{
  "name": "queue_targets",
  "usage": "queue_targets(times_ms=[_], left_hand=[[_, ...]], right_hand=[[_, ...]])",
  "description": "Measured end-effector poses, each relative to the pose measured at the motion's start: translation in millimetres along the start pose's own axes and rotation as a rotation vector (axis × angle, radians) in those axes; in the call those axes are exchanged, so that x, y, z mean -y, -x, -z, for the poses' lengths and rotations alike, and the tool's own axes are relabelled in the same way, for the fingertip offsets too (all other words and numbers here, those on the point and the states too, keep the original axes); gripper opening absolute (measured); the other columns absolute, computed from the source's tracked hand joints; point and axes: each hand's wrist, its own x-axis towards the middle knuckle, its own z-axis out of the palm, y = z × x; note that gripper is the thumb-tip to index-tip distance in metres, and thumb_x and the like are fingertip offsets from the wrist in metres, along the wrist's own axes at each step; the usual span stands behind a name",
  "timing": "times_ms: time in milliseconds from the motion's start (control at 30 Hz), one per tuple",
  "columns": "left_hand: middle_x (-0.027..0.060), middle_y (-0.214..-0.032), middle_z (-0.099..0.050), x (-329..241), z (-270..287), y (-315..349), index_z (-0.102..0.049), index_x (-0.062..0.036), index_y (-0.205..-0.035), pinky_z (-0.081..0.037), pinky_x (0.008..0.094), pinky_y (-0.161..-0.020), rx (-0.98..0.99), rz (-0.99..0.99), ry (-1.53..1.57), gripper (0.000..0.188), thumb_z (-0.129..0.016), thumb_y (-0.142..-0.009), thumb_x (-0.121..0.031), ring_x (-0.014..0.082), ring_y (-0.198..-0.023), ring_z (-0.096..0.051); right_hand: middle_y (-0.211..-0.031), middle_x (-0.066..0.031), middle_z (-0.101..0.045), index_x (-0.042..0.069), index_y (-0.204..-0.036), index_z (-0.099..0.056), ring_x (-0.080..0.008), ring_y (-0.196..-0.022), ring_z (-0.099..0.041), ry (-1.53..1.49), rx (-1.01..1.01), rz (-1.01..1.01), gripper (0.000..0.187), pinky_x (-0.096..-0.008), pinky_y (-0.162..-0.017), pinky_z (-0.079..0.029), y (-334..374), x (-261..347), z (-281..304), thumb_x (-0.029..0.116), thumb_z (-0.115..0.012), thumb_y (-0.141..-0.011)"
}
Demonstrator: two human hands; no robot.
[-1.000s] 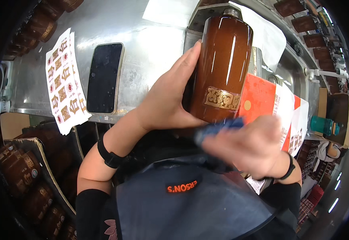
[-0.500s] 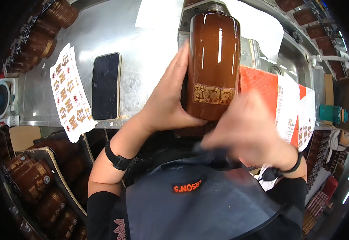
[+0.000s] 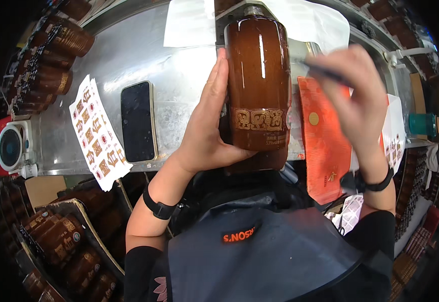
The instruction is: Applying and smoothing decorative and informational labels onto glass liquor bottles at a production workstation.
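A large glossy brown bottle (image 3: 257, 70) with a gold patterned band around its lower part stands or leans before me, its neck at the far end. My left hand (image 3: 207, 121) is wrapped around its left side and base, thumb along the bottom edge. To the right of the bottle and apart from it, my right hand (image 3: 355, 83) is raised with its fingers closed around a slim dark pen-like tool (image 3: 325, 71), smeared by motion. Beneath that hand lies an orange-red printed sheet or flat package (image 3: 322, 146); I cannot tell which.
Left of the bottle, a black phone (image 3: 138, 121) and sheets of stickers (image 3: 96, 138) lie on the metal table (image 3: 179, 70). Rows of brown bottles (image 3: 61, 40) stand at the far left, with more in a crate (image 3: 73, 221) below. A teal container (image 3: 423, 124) sits at the right.
My right hand has moved up and away to the right from the bottle's lower end, uncovering the orange-red item. The bottle has turned slightly, showing more of its band, with my left hand still around it.
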Motion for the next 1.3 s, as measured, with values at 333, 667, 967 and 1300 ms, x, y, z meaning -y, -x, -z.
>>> queue_targets(times_ms=[333,667,967,1300], left_hand=[[0.0263,-0.155,-0.026,-1.8,2.2,6.2,-0.011,0.0075,-0.152,-0.029,0.0408,-0.116,0.021,0.050,0.039,0.118,-0.086,-0.066,-0.022,0.0368,-0.144,-0.028],[0.0336,-0.154,-0.020,1.5,-2.0,2.3,-0.009,0.0078,-0.151,-0.024,0.0432,-0.118,0.027,-0.016,-0.030,0.126,-0.089,-0.061,-0.030,0.0429,-0.145,-0.024],[0.0291,-0.158,-0.014,-0.1,-7.6,-5.0,-0.016,-0.0008,-0.154,-0.024,0.0444,-0.118,-0.103,-0.134,-0.076,0.124,-0.091,-0.061,-0.031,0.0441,-0.145,-0.021],[0.0296,-0.158,-0.011,0.5,-0.6,0.3,-0.008,0.0024,-0.154,-0.020,0.0431,-0.120,0.003,-0.061,0.017,0.121,-0.088,-0.067,-0.025,0.0418,-0.148,-0.015]], right_hand=[[-0.085,-0.0001,-0.066,0.009,-0.097,-0.075,-0.0171,-0.078,-0.058,-0.085,0.129,-0.019,0.032,-0.0281,-0.069,-0.047,10.4,26.1,-3.1,0.003,-0.070,-0.067],[-0.083,-0.0007,-0.060,0.009,-0.098,-0.074,-0.0200,-0.078,-0.057,-0.170,0.117,-0.174,0.034,-0.0324,-0.073,-0.045,16.8,39.4,-1.9,0.010,-0.067,-0.064],[-0.089,-0.0038,-0.066,0.006,-0.094,-0.076,-0.0178,-0.076,-0.059,0.008,0.166,-0.090,0.029,-0.0279,-0.064,-0.046,30.2,39.2,5.0,0.012,-0.067,-0.067],[-0.083,-0.0016,-0.065,0.006,-0.103,-0.076,-0.0187,-0.074,-0.056,-0.202,0.253,0.164,0.041,-0.0328,-0.066,-0.044,33.8,35.4,4.7,0.010,-0.062,-0.064]])
